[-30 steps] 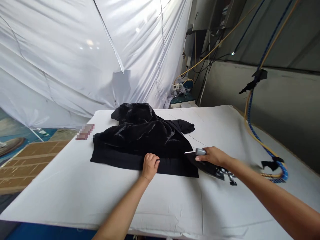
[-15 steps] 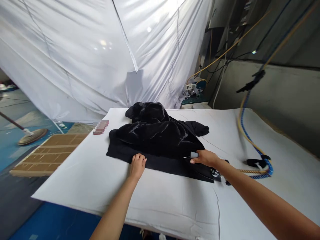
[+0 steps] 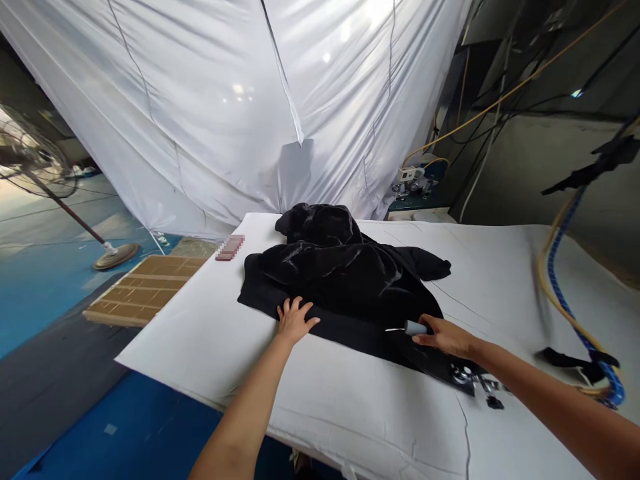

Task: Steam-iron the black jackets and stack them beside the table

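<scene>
A black garment [image 3: 340,280] with a plush, bunched upper part and a flat lower band lies on the white table [image 3: 190,333]. My left hand [image 3: 296,321] rests on the band's near edge, fingers spread, holding nothing. In my right hand [image 3: 440,335] is a grey-handled tool [image 3: 416,328] with a thin metal tip, which points left over the band. A small metal device [image 3: 465,377] sits by the garment's right end, partly hidden below my right wrist.
Blue and yellow hoses [image 3: 560,293] hang down at the right. A white sheet [image 3: 210,120] hangs behind the table. On the floor at the left are a flat cardboard box [image 3: 150,287] and a fan's round base [image 3: 116,256]. A reddish, pixelated item [image 3: 231,247] lies at the table's left edge.
The view has swung left, so the scene sits farther right. My left hand's fingers have spread out on the band. More of the metal device shows under my right wrist.
</scene>
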`<state>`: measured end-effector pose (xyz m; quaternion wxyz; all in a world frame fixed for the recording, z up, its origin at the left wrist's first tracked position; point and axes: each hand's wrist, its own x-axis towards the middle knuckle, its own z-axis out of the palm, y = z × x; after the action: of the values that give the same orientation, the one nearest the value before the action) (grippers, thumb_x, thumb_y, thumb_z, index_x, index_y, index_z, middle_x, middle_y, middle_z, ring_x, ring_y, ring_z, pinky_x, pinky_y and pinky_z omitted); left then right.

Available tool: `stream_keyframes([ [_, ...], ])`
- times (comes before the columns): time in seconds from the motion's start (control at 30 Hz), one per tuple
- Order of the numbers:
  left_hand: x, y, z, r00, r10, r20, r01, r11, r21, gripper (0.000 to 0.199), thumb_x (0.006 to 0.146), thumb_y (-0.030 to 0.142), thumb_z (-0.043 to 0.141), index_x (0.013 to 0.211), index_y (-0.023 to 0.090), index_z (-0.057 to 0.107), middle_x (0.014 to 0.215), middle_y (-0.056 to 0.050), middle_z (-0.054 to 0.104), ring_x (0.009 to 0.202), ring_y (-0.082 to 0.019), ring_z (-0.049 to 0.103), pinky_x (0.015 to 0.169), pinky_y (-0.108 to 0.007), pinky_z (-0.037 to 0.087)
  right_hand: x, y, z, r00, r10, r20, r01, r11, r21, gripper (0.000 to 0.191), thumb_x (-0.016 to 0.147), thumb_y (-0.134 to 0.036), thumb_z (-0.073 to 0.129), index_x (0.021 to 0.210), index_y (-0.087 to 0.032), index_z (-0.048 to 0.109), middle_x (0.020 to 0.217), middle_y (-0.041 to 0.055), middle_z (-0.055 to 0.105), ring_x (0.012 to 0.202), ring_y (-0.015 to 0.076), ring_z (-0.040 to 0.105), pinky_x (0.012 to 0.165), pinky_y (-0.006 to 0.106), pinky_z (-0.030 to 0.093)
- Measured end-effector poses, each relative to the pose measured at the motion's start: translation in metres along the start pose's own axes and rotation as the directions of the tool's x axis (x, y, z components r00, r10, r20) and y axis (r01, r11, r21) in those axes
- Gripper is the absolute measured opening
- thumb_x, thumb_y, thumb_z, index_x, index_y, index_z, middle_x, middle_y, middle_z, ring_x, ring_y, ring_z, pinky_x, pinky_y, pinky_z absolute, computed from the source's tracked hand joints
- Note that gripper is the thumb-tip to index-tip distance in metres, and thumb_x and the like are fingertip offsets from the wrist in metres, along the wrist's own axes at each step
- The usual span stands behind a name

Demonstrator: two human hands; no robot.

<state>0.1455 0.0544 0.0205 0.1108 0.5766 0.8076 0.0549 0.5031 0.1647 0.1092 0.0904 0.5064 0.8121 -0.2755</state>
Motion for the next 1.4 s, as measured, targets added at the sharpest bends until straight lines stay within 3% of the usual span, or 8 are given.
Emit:
stream_keyframes([
  [0.1, 0.004, 0.002, 0.004, 0.986, -0.076, 0.145, 0.078, 0.997, -0.01, 0.077, 0.064, 0.069, 0.051, 0.132, 0.038, 0.033, 0.147, -0.002, 0.014, 0.132, -0.042, 0.003, 0.102, -0.06, 0.008, 0.0, -0.006, -0.001, 0.998, 0.043, 0.042, -0.039, 0.994, -0.1, 0.057, 0.065, -0.07, 0.045, 0.093, -0.022, 0.059, 0.082, 0.0085, 0.065, 0.08, 0.0289, 0.06, 0.064, 0.035, 0.041],
  [0.2, 0.005, 0.0, 0.008, 0.978, -0.077, 0.195, 0.078, 0.997, 0.002, 0.084, 0.063, 0.073, 0.048, 0.135, 0.037, 0.027, 0.149, -0.003, 0.005, 0.132, -0.043, -0.006, 0.102, -0.06, 0.004, -0.006, -0.007, 0.0, 0.988, 0.156, -0.01, -0.155, 0.974, -0.167, 0.07, 0.062, -0.078, 0.039, 0.099, -0.022, 0.059, 0.087, 0.0117, 0.065, 0.085, 0.0343, 0.059, 0.064, 0.04, 0.041],
  [0.37, 0.005, -0.002, 0.013, 0.972, -0.091, 0.217, 0.094, 0.996, -0.004, 0.084, 0.064, 0.073, 0.045, 0.137, 0.037, 0.023, 0.15, -0.002, -0.001, 0.13, -0.043, -0.014, 0.101, -0.062, -0.001, -0.009, -0.008, 0.004, 0.999, 0.038, 0.008, -0.036, 0.989, -0.143, 0.065, 0.066, -0.073, 0.041, 0.103, -0.022, 0.059, 0.084, 0.0097, 0.066, 0.082, 0.0302, 0.061, 0.066, 0.037, 0.042],
  [0.57, 0.009, -0.003, 0.014, 0.963, -0.105, 0.25, 0.118, 0.992, -0.037, 0.088, 0.061, 0.074, 0.048, 0.137, 0.04, 0.02, 0.15, 0.0, -0.01, 0.128, -0.043, -0.019, 0.1, -0.062, -0.005, 0.009, -0.027, 0.004, 0.996, 0.068, -0.053, -0.078, 0.973, -0.218, 0.06, 0.072, -0.07, 0.036, 0.098, -0.021, 0.06, 0.084, 0.011, 0.066, 0.085, 0.0313, 0.06, 0.065, 0.038, 0.042],
  [0.8, 0.009, -0.003, 0.014, 0.961, -0.116, 0.252, 0.126, 0.992, -0.023, 0.088, 0.06, 0.073, 0.049, 0.137, 0.04, 0.019, 0.15, 0.001, -0.01, 0.129, -0.043, -0.018, 0.101, -0.062, -0.005, 0.021, -0.045, 0.004, 0.995, -0.089, -0.034, 0.076, 0.958, -0.276, 0.065, 0.069, -0.074, 0.035, 0.097, -0.021, 0.061, 0.084, 0.0103, 0.066, 0.085, 0.0319, 0.061, 0.067, 0.038, 0.041],
  [1.0, 0.005, -0.005, 0.009, 0.957, -0.132, 0.258, 0.145, 0.989, -0.032, 0.092, 0.057, 0.078, 0.046, 0.137, 0.041, 0.019, 0.148, 0.008, -0.016, 0.128, -0.043, -0.02, 0.104, -0.058, -0.004, 0.024, -0.049, 0.0, 0.999, -0.051, -0.013, 0.047, 0.971, -0.233, 0.066, 0.07, -0.075, 0.033, 0.096, -0.021, 0.06, 0.087, 0.0108, 0.066, 0.085, 0.031, 0.061, 0.066, 0.037, 0.041],
  [1.27, 0.008, -0.013, 0.012, 0.949, -0.149, 0.276, 0.173, 0.983, -0.065, 0.096, 0.052, 0.081, 0.046, 0.136, 0.045, 0.017, 0.146, 0.013, -0.019, 0.124, -0.043, -0.028, 0.103, -0.058, -0.008, 0.016, -0.034, -0.001, 0.998, -0.057, 0.027, 0.062, 0.967, -0.246, 0.062, 0.072, -0.071, 0.034, 0.09, -0.018, 0.06, 0.082, 0.0114, 0.065, 0.079, 0.0298, 0.061, 0.061, 0.034, 0.04],
  [1.4, 0.009, -0.013, 0.014, 0.947, -0.161, 0.28, 0.188, 0.979, -0.074, 0.099, 0.05, 0.081, 0.048, 0.136, 0.045, 0.016, 0.146, 0.012, -0.017, 0.123, -0.043, -0.029, 0.102, -0.058, -0.01, 0.019, -0.048, 0.005, 0.995, -0.098, 0.022, 0.1, 0.958, -0.268, 0.062, 0.073, -0.071, 0.034, 0.096, -0.019, 0.059, 0.082, 0.0109, 0.066, 0.079, 0.0291, 0.062, 0.06, 0.033, 0.04],
])
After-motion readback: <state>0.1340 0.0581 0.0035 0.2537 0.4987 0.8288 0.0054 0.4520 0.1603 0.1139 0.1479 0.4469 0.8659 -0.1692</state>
